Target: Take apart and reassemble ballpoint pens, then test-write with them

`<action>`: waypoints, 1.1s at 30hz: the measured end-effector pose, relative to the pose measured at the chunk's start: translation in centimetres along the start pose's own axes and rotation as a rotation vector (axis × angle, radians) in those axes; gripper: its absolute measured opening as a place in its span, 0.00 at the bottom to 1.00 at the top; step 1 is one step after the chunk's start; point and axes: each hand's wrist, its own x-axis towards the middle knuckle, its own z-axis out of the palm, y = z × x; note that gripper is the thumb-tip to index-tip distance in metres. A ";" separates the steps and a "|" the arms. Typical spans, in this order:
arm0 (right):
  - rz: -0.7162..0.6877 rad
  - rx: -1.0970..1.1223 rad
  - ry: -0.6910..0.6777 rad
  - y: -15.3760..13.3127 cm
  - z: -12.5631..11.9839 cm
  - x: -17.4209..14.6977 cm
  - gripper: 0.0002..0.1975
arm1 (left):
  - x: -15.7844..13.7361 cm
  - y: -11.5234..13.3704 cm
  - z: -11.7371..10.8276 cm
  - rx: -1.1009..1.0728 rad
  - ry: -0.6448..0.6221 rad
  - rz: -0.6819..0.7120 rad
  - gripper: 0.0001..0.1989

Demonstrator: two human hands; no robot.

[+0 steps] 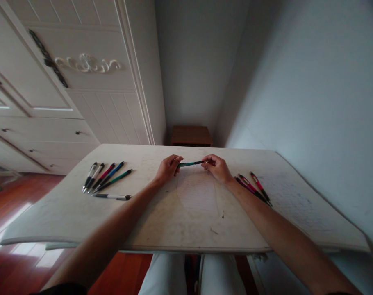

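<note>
A green pen (191,164) with a black grip lies level between my two hands, above the far middle of the table. Its left end is pinched in the fingers of my left hand (170,167). At the dark right end, my right hand (216,167) has its fingers closed; they partly hide the tip. Below the pen a thin sheet of paper (199,192) lies flat on the white table (162,229). Several pens (108,176) are fanned out to the left, and a white pen (111,197) rests near my left forearm.
Right of my right forearm lie a few red and purple pens (258,186), beside scribbled marks on the tabletop. A white cabinet (112,73) stands at the left and a pale wall (312,82) at the right. Behind the table is a brown wooden box (191,134).
</note>
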 end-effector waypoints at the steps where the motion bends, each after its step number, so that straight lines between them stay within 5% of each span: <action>1: -0.002 0.003 -0.001 0.0 0.0 0.0 0.15 | 0.0 0.0 0.0 -0.015 0.002 0.000 0.23; 12: 0.009 -0.029 0.022 -0.3 -0.4 -0.3 0.25 | 0.2 -0.3 0.0 -0.062 -0.013 0.042 0.20; 20: -0.053 0.028 0.008 0.1 -0.1 0.1 0.19 | -0.5 0.3 -0.2 -0.002 -0.018 0.004 0.29; 26: -0.026 0.034 -0.002 -0.3 -0.2 -0.1 0.20 | -0.5 0.9 -0.3 0.000 -0.004 -0.011 0.31; 30: 0.035 -0.013 -0.002 -0.6 -0.2 -0.5 0.24 | -0.5 1.0 -0.3 -0.060 -0.015 0.020 0.24; 33: 0.077 -0.034 0.050 -0.7 -0.1 -0.7 0.28 | -0.4 0.6 -0.2 -0.102 -0.055 0.027 0.29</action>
